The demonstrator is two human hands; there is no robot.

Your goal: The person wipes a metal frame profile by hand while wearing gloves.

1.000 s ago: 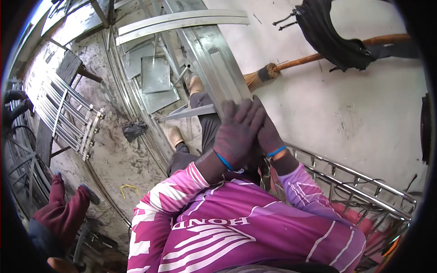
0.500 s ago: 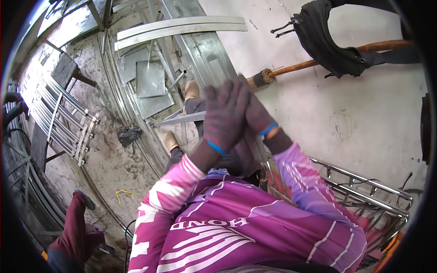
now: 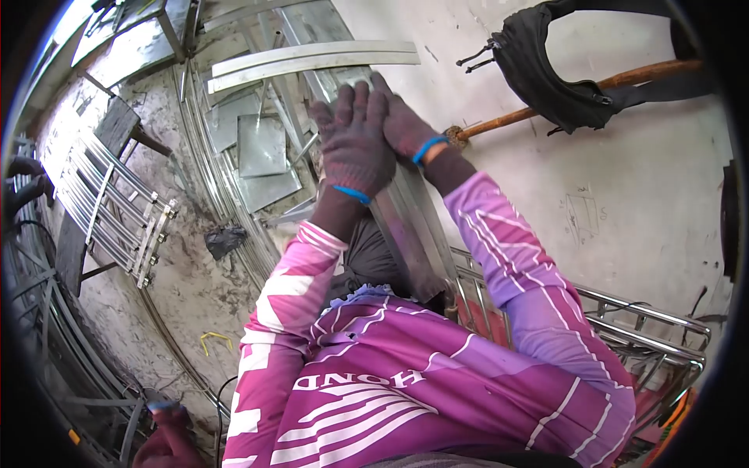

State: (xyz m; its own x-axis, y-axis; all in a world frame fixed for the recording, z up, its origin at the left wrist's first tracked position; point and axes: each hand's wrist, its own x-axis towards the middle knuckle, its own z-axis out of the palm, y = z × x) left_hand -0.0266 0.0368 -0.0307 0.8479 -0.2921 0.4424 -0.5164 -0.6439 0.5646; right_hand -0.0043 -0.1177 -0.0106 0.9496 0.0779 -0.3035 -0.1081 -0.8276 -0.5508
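Both hands wear dark knit gloves with blue cuffs. My left hand (image 3: 356,134) is spread over the metal beam, its fingers pointing away from me. Against its right side lies my right hand (image 3: 405,121), partly behind it, with fingers stretched out. Nothing shows in either palm, though the undersides are hidden. Beneath them a long flat metal beam (image 3: 413,226) runs from my lap toward the top of the view. Just beyond the fingertips, two pale metal strips (image 3: 312,58) lie across the beam.
Sheet metal pieces (image 3: 262,147) and long bars lie on the floor at the left. A bundle of shiny tubes (image 3: 109,203) is farther left. A black bag (image 3: 538,66) hangs at the upper right by a wooden pole (image 3: 499,123). Another person's leg (image 3: 173,441) shows at lower left.
Both my hands have moved forward and slightly left, away from my body. The other person's leg has shifted down toward the bottom edge. My shoes no longer show.
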